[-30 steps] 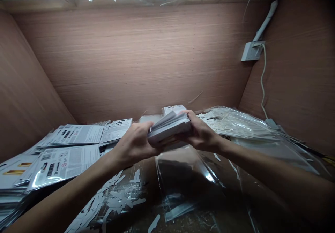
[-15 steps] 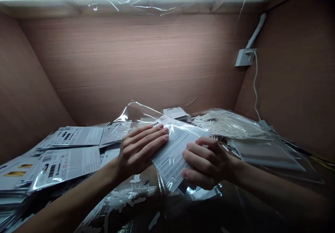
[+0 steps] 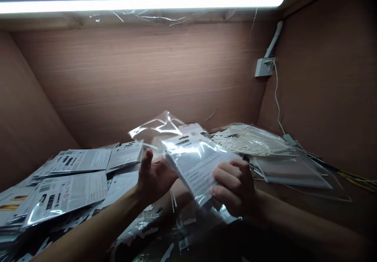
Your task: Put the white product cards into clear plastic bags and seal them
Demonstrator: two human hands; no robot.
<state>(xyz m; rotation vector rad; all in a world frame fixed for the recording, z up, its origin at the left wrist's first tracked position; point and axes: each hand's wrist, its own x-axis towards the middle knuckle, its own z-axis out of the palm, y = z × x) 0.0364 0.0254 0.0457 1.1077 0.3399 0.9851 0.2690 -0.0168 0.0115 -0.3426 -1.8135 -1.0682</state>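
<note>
A clear plastic bag (image 3: 196, 164) holding a stack of printed white cards is tilted up between my hands, its loose flap (image 3: 156, 126) sticking out behind. My right hand (image 3: 234, 187) is shut on the bag's lower right side. My left hand (image 3: 154, 177) is at the bag's left edge, thumb raised clear of it. The fingers of my left hand are hidden behind the bag, so its grip is unclear.
Bagged printed packets (image 3: 69, 185) lie in overlapping piles on the left. On the right are a clear bag of white plastic strips (image 3: 250, 141) and a flat grey sheet in plastic (image 3: 290, 171). Wood-panelled walls enclose the space, with a wall socket (image 3: 265, 66) and a light tube (image 3: 141, 4) above.
The bag has been lifted and tilted toward me. My left hand has left the bag's top face and turned, thumb up. The view has shifted slightly.
</note>
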